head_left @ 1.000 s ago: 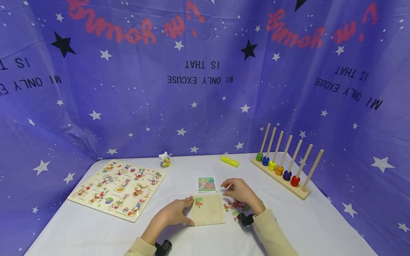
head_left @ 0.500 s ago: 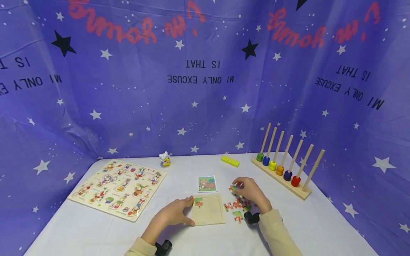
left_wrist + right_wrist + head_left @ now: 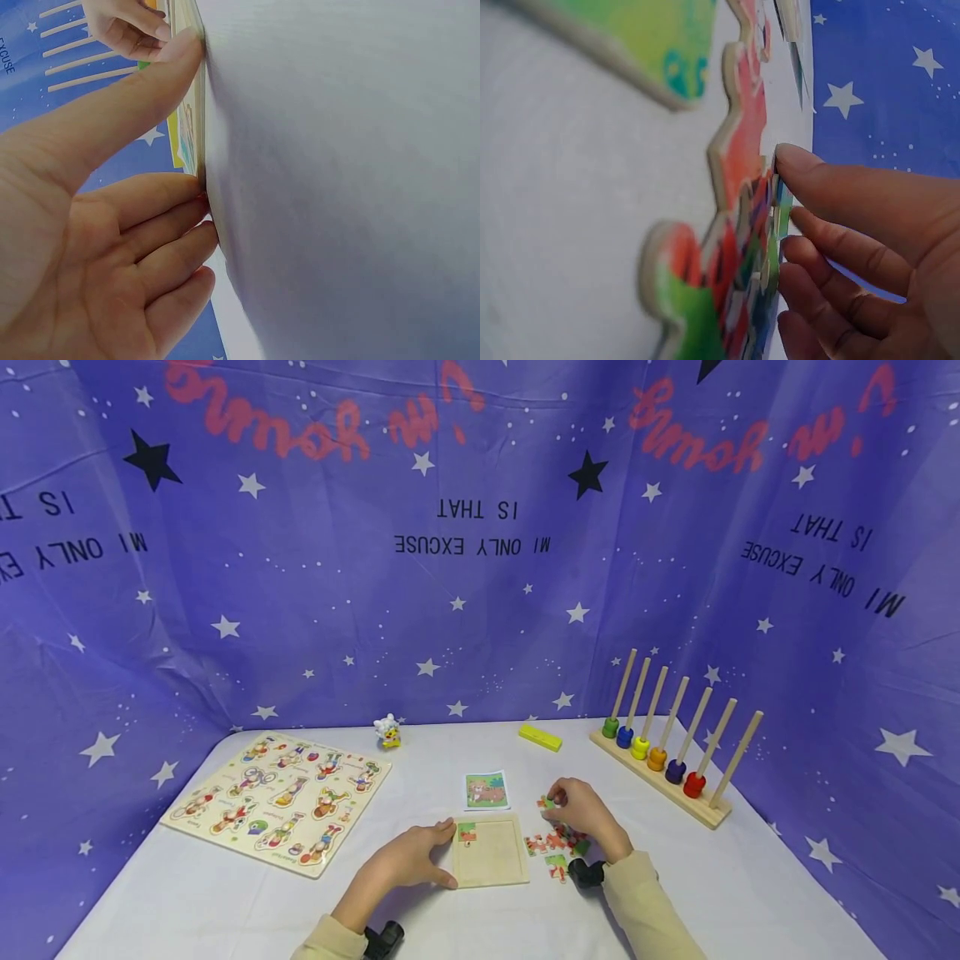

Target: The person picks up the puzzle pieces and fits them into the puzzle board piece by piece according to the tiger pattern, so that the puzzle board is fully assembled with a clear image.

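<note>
A shallow wooden tray [image 3: 491, 865] lies in front of the person, one puzzle piece [image 3: 467, 833] in its upper left corner. My left hand [image 3: 411, 857] is spread along the tray's left side; in the left wrist view the thumb and fingertips of the left hand [image 3: 112, 240] touch its edge. To the right of the tray, my right hand [image 3: 588, 814] pinches a green and red puzzle piece [image 3: 545, 802] at the far side of the loose pieces [image 3: 557, 839]. In the right wrist view, thumb and fingers of the right hand [image 3: 870, 247] meet at the heap's edge.
A picture card [image 3: 486, 791] lies behind the tray. At left is a large picture board [image 3: 277, 802]; a small figurine [image 3: 387, 732] and a yellow block [image 3: 540, 737] stand farther back. A wooden peg rack [image 3: 660, 777] with coloured beads is at right.
My right hand has moved right from beside the tray to the loose pieces, and its fingers have closed on a piece there. My left hand has stayed at the tray.
</note>
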{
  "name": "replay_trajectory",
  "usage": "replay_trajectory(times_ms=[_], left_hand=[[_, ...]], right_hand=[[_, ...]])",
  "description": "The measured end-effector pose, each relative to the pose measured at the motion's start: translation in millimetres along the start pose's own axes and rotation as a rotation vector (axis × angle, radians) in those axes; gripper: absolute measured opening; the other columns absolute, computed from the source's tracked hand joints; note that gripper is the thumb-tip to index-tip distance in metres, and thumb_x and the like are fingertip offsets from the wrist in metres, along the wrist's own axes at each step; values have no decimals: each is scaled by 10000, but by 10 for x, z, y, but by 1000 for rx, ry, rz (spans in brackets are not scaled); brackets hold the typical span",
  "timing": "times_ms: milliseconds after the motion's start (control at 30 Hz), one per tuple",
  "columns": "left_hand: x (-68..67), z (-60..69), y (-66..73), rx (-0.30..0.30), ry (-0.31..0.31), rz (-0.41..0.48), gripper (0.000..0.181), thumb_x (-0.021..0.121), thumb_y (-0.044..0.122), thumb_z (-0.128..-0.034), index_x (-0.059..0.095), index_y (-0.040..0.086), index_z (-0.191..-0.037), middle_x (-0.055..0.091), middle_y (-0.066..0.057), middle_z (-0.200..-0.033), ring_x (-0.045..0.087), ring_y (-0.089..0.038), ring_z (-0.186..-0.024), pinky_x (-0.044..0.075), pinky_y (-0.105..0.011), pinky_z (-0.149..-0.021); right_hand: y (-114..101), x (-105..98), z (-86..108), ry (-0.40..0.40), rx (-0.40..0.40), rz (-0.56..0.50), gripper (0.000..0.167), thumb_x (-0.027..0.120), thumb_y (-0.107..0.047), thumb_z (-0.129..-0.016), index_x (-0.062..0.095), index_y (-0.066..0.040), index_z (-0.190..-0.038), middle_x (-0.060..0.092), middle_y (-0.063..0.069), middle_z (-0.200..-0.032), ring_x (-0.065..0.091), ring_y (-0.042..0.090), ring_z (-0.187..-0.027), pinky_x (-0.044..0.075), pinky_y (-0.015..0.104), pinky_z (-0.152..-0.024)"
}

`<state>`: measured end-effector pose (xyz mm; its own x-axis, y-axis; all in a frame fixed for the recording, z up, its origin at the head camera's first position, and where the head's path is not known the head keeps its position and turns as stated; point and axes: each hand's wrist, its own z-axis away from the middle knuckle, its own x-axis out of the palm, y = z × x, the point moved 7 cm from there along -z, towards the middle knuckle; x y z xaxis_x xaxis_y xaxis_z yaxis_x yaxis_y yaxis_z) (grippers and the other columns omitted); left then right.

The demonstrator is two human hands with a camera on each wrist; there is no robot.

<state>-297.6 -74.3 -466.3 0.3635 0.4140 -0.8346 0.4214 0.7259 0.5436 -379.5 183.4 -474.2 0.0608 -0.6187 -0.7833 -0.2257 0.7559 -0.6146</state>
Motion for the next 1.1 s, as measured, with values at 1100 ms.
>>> replay_trajectory(times_ms=[1100], left_hand=[[-1,9,-1,3,13,13,875,837,336,-695,466,-73,-1375,404,-199,-1470,391,-408,-1327,325,-525,-1092]], right_hand=[[-98,13,4,-35,-84,0,312,798,-23,-736,646,-31,-1008,622,49,-853,561,164,-762,500,330,-674]])
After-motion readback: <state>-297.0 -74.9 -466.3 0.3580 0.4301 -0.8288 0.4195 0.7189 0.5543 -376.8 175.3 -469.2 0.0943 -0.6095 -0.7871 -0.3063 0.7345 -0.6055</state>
